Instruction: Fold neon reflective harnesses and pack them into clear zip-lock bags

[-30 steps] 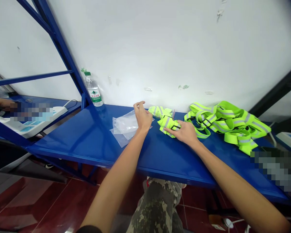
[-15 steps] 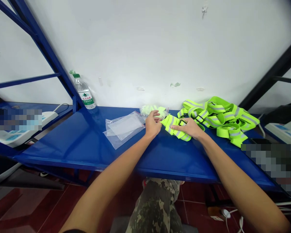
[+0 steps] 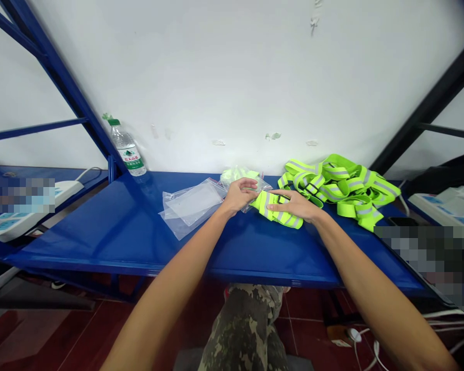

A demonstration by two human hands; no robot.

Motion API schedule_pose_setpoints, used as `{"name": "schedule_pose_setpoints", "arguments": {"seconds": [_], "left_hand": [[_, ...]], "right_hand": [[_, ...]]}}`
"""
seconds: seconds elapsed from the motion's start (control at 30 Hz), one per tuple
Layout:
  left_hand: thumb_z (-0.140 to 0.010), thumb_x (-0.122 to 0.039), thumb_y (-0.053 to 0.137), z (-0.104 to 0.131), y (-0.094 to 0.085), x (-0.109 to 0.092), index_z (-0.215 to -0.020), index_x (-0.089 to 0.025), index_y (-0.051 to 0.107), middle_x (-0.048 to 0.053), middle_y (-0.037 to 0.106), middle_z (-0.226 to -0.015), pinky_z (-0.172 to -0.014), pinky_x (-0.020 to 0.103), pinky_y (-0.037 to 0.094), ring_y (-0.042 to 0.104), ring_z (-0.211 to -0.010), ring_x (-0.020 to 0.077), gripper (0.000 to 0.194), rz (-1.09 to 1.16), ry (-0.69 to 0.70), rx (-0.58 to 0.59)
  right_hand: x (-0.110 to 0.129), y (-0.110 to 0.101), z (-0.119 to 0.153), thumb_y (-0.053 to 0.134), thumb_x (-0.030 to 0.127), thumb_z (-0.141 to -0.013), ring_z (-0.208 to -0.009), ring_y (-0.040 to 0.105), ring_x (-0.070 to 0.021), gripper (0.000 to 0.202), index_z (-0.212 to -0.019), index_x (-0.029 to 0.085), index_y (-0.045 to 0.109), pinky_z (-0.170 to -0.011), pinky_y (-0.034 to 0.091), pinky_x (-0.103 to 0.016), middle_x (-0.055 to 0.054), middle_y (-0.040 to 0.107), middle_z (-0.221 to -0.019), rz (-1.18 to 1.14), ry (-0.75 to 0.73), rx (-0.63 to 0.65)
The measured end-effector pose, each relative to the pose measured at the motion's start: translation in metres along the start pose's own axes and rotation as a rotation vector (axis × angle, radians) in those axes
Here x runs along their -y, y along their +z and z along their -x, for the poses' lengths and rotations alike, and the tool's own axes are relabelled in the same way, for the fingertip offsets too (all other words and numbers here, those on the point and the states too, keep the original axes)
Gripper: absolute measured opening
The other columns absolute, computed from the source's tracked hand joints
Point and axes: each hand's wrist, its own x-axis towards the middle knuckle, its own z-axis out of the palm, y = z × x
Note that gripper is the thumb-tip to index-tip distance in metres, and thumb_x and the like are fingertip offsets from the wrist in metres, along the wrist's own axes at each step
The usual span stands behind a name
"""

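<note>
My right hand [image 3: 297, 206] grips a folded bundle of reflective strap [image 3: 280, 214], neon yellow-green with silver stripes and a black buckle under the fingers. The bundle lies low over the table, its left end pointing at my other hand. My left hand [image 3: 239, 196] is closed on a clear plastic bag [image 3: 263, 184], whose film shows around the fingertips and beside the strap's left end. How far the strap overlaps the bag is hard to see. Just behind, against the wall, sits more yellow-green strap [image 3: 237, 174] under clear plastic.
Flat clear zip bags [image 3: 193, 203] lie left of my hands on the blue table [image 3: 112, 226]. A tangled pile of reflective straps [image 3: 344, 185] is on the right. A water bottle [image 3: 129, 152] stands at the back left. Metal frame posts rise at both sides.
The clear plastic now shows around my left fingers, by the strap's end. My left hand has shifted slightly left and toward me; the bundle sits a little flatter under my right hand.
</note>
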Motion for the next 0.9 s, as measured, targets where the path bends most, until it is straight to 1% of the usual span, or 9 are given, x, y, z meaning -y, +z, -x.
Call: {"name": "schedule_pose_setpoints", "arguments": {"seconds": [0.1,0.2,0.37,0.5,0.57,0.67,0.77,0.83,0.9], "left_hand": [[-0.062,-0.009,0.075,0.000,-0.001,-0.004,-0.099,-0.011,0.065,0.005,0.066,-0.094,-0.071,0.024,0.052,0.062,-0.069,0.0074,0.038,-0.034,0.069,0.032],[-0.067,-0.008,0.070,0.001,0.001,-0.006,-0.100,-0.012,0.064,0.005,0.065,-0.094,-0.069,0.022,0.052,0.062,-0.067,0.0069,0.034,-0.164,0.146,0.047],[-0.070,0.001,0.055,0.009,0.010,-0.008,-0.101,-0.014,0.064,0.004,0.064,-0.095,-0.067,0.023,0.053,0.062,-0.070,0.0100,0.036,-0.532,0.431,0.028],[-0.074,0.002,0.049,0.018,0.019,-0.011,-0.103,-0.016,0.062,0.006,0.064,-0.098,-0.076,0.027,0.053,0.062,-0.076,0.0122,0.037,-0.716,0.621,0.024],[-0.077,0.002,0.046,0.021,0.025,-0.011,-0.105,-0.016,0.061,0.007,0.064,-0.100,-0.081,0.029,0.053,0.062,-0.083,0.0146,0.036,-0.774,0.682,0.060],[-0.079,0.001,0.045,0.025,0.033,-0.011,-0.106,-0.015,0.061,0.008,0.064,-0.099,-0.081,0.029,0.053,0.062,-0.088,0.0164,0.036,-0.770,0.713,0.094],[-0.078,0.001,0.046,0.027,0.036,-0.014,-0.111,-0.016,0.060,0.007,0.063,-0.098,-0.079,0.028,0.053,0.062,-0.089,0.0163,0.040,-0.726,0.689,0.052],[-0.079,0.000,0.045,0.030,0.036,-0.016,-0.111,-0.017,0.060,0.008,0.064,-0.100,-0.084,0.030,0.052,0.061,-0.094,0.0178,0.039,-0.765,0.690,0.035],[-0.081,-0.003,0.047,0.032,0.036,-0.018,-0.110,-0.017,0.061,0.010,0.063,-0.106,-0.094,0.037,0.048,0.058,-0.104,0.0219,0.034,-0.881,0.705,-0.028]], "right_hand": [[-0.003,0.000,-0.002,0.088,0.035,-0.060,-0.100,0.068,-0.0276,0.067,-0.123,0.025,0.069,-0.084,0.058,-0.039,-0.007,0.068,-0.123,-0.011,-0.003,-0.008],[-0.007,0.002,-0.005,0.086,0.036,-0.062,-0.104,0.067,-0.0277,0.068,-0.126,0.026,0.067,-0.089,0.056,-0.040,-0.006,0.067,-0.125,0.001,-0.024,-0.020],[-0.007,0.006,-0.008,0.082,0.040,-0.067,-0.118,0.061,-0.0283,0.067,-0.130,0.024,0.064,-0.102,0.048,-0.043,-0.007,0.064,-0.131,0.069,-0.133,-0.076],[-0.004,0.009,-0.009,0.079,0.043,-0.070,-0.125,0.056,-0.0293,0.068,-0.132,0.022,0.062,-0.111,0.039,-0.046,-0.008,0.064,-0.132,0.177,-0.230,-0.157],[-0.004,0.010,-0.010,0.079,0.044,-0.070,-0.127,0.054,-0.0303,0.072,-0.135,0.020,0.059,-0.112,0.037,-0.046,-0.010,0.061,-0.135,0.196,-0.239,-0.190],[-0.004,0.010,-0.011,0.079,0.046,-0.068,-0.130,0.052,-0.0309,0.076,-0.136,0.019,0.057,-0.112,0.037,-0.045,-0.011,0.059,-0.137,0.150,-0.265,-0.201],[-0.004,0.010,-0.009,0.079,0.047,-0.068,-0.124,0.055,-0.0288,0.066,-0.126,0.021,0.061,-0.110,0.039,-0.044,-0.008,0.064,-0.128,0.077,-0.316,-0.190],[-0.003,0.010,-0.008,0.079,0.048,-0.067,-0.115,0.059,-0.0263,0.059,-0.117,0.022,0.061,-0.103,0.044,-0.042,-0.005,0.066,-0.119,0.004,-0.314,-0.190],[-0.002,0.011,-0.006,0.079,0.049,-0.067,-0.104,0.062,-0.0236,0.057,-0.113,0.023,0.059,-0.093,0.050,-0.039,-0.004,0.066,-0.111,-0.095,-0.279,-0.195]]}}
